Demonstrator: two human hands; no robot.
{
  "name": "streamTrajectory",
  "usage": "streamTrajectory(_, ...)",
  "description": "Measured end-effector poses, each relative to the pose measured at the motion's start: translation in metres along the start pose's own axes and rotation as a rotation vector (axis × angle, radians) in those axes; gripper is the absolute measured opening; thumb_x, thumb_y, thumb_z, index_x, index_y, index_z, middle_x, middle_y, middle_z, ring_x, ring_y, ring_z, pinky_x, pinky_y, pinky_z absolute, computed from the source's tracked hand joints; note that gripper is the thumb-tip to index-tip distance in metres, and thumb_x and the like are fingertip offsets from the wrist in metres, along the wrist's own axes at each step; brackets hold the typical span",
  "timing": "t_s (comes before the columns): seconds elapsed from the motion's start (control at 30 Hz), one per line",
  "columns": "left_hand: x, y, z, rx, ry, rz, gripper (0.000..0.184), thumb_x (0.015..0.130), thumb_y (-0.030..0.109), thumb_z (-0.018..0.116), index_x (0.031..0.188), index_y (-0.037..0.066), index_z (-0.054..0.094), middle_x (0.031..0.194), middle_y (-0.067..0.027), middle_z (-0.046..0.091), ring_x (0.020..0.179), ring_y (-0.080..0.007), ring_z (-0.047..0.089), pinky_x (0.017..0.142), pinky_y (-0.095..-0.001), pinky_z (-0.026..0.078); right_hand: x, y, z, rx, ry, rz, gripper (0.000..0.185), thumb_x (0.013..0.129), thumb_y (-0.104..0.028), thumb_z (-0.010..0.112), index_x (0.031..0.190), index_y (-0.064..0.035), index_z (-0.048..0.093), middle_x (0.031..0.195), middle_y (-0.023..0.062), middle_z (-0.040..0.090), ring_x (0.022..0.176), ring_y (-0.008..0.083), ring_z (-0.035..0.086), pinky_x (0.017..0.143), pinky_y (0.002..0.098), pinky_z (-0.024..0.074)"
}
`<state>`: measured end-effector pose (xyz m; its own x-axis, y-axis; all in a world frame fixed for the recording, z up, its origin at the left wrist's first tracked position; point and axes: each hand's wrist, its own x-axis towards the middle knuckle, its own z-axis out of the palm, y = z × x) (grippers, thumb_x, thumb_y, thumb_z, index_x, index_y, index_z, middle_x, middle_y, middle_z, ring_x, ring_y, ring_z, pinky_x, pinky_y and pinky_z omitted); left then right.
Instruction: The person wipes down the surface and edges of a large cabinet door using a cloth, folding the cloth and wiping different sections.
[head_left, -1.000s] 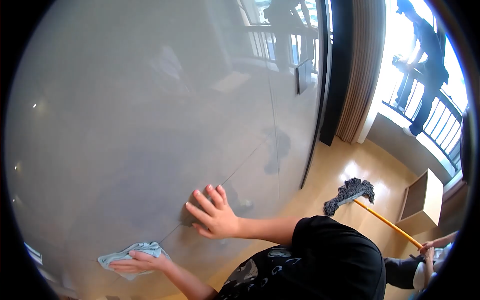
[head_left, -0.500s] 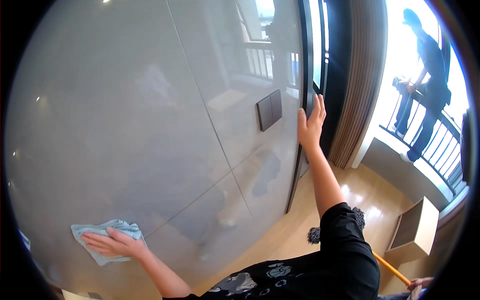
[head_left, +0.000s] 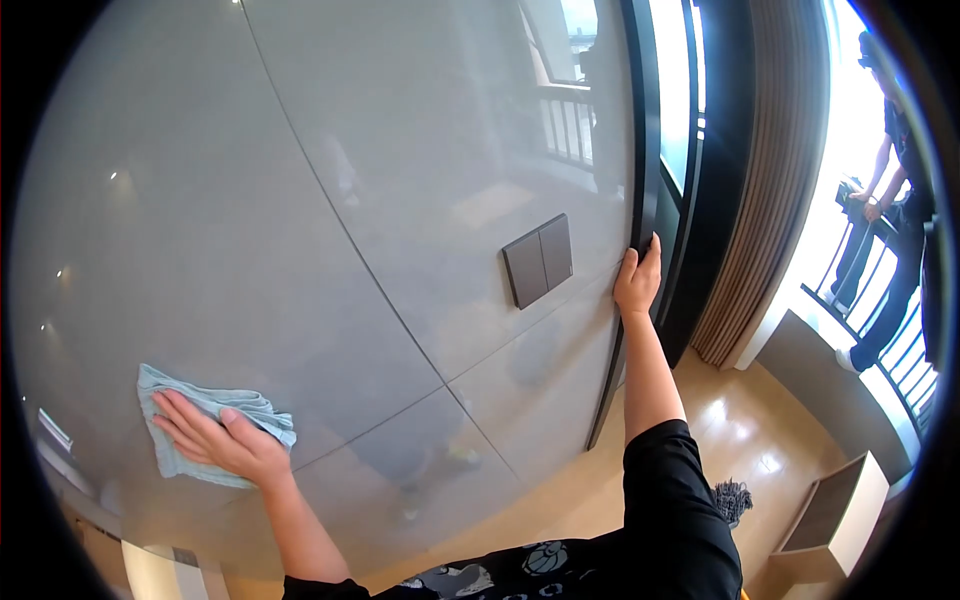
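Note:
My left hand presses a light blue cleaning cloth against the glossy grey tiled wall, low on the left. Its fingers lie stretched over the cloth, which bunches up beside the thumb. My right hand is at the wall's right edge, gripping the dark door frame with thumb and fingers to either side. Between the hands, nearer the right one, a dark double switch plate is set in the wall.
Another person stands by the balcony railing at the right, holding a device. A brown curtain hangs beside the frame. On the wooden floor are a grey mop head and an open-fronted wooden box.
My left hand and the cloth have moved up the wall. My right hand has closed onto the door frame. The camera view has shifted left, so the other person appears further right.

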<state>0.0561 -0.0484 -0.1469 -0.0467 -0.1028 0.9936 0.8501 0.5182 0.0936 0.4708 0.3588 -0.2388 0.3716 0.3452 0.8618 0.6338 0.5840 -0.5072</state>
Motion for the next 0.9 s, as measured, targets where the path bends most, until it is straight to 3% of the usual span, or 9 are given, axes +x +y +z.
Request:
streamTrajectory(0.07, 0.008, 0.007, -0.008, -0.085, 0.0, 0.013, 0.066, 0.102, 0.041, 0.034, 0.155, 0.001, 0.027, 0.159, -0.0226, 0.031, 0.146, -0.0439, 0.025, 0.114, -0.0571, 0.019, 0.004, 0.002, -0.005, -0.033, 0.008, 0.009, 0.053, 0.098, -0.03, 0.051, 0.142, -0.0015, 0.043, 0.127, 0.0257, 0.058, 0.113, 0.0452, 0.057, 0.097, 0.0472, 0.0462)
streamTrajectory(0.17, 0.002, -0.008, -0.021, 0.036, -0.097, -0.015, 0.074, 0.102, 0.049, 0.032, 0.156, -0.001, 0.021, 0.159, -0.0253, 0.027, 0.144, -0.047, 0.026, 0.112, -0.0583, 0.023, 0.013, 0.007, -0.01, -0.048, -0.01, 0.023, 0.053, 0.098, -0.032, 0.05, 0.14, -0.0011, 0.044, 0.125, 0.0264, 0.059, 0.112, 0.0456, 0.057, 0.095, 0.0471, 0.0469)
streamTrajectory(0.27, -0.006, -0.021, -0.026, 0.282, -0.047, 0.125, 0.077, 0.102, 0.053, 0.032, 0.154, -0.003, 0.023, 0.159, -0.0282, 0.023, 0.143, -0.0488, 0.027, 0.111, -0.0593, 0.023, 0.012, 0.01, -0.013, -0.072, -0.016, 0.044, 0.054, 0.099, -0.035, 0.05, 0.14, 0.0004, 0.044, 0.127, 0.027, 0.058, 0.113, 0.0459, 0.057, 0.096, 0.0471, 0.0469)
streamTrajectory(0.37, -0.002, -0.009, -0.027, 0.319, -0.091, 0.036, 0.075, 0.102, 0.052, 0.034, 0.153, -0.003, 0.025, 0.159, -0.0301, 0.02, 0.142, -0.0501, 0.027, 0.111, -0.0601, 0.023, 0.015, 0.012, -0.011, -0.054, -0.032, 0.053, 0.054, 0.098, -0.034, 0.05, 0.139, 0.0017, 0.044, 0.126, 0.0279, 0.058, 0.113, 0.0457, 0.057, 0.096, 0.0468, 0.0465)
streamTrajectory(0.5, -0.003, -0.003, -0.015, 0.191, 0.024, -0.019, 0.072, 0.102, 0.047, 0.038, 0.153, -0.003, 0.026, 0.158, -0.031, 0.022, 0.141, -0.0505, 0.028, 0.111, -0.0604, 0.024, 0.014, 0.016, -0.014, -0.05, -0.053, 0.049, 0.057, 0.101, -0.035, 0.046, 0.144, 0.0019, 0.04, 0.129, 0.0298, 0.057, 0.116, 0.0461, 0.057, 0.1, 0.0463, 0.0455)
streamTrajectory(0.77, 0.036, 0.053, -0.031, 0.213, 0.049, -0.012, 0.071, 0.101, 0.044, 0.043, 0.151, -0.004, 0.031, 0.154, -0.0338, 0.028, 0.138, -0.0543, 0.03, 0.111, -0.0615, 0.025, 0.01, 0.005, -0.034, -0.013, -0.016, 0.012, 0.053, 0.097, -0.029, 0.051, 0.138, 0.0043, 0.044, 0.125, 0.0281, 0.057, 0.111, 0.046, 0.057, 0.096, 0.0464, 0.046)
streamTrajectory(0.9, 0.075, 0.111, -0.009, 0.199, 0.042, 0.047, 0.071, 0.1, 0.045, 0.044, 0.151, -0.002, 0.033, 0.155, -0.0301, 0.03, 0.137, -0.0552, 0.03, 0.11, -0.0621, 0.025, 0.017, 0.009, -0.027, -0.004, -0.015, 0.002, 0.053, 0.097, -0.03, 0.051, 0.137, 0.0039, 0.045, 0.124, 0.0275, 0.058, 0.11, 0.0456, 0.057, 0.095, 0.046, 0.0464)
